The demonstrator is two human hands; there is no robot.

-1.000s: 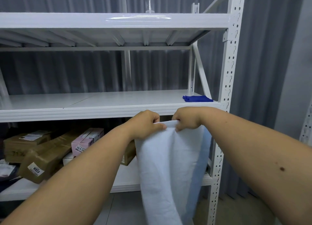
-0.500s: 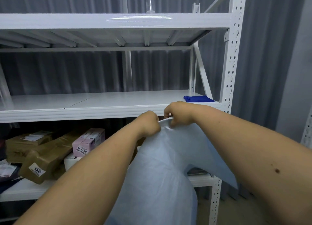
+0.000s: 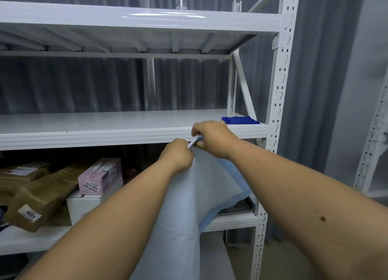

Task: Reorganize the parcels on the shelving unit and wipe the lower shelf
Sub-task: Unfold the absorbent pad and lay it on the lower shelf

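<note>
Both hands meet in front of the middle shelf (image 3: 134,132); the left hand (image 3: 178,154) and right hand (image 3: 211,138) each pinch the top edge of a pale cloth (image 3: 189,206) hanging below them. Parcels (image 3: 42,197) lie jumbled on the lower shelf (image 3: 233,221), below and left of the hands, likely still unsorted and unwiped; a folded blue cloth (image 3: 240,120) sits just beyond the right hand; the heaped parcels cover much of the lower shelf.

Sitting on the lower shelf (image 3: 231,221) are two brown parcels (image 3: 39,197), one pink box (image 3: 98,176) and one white box (image 3: 84,206), while one blue cloth (image 3: 240,120) is lying above.
</note>
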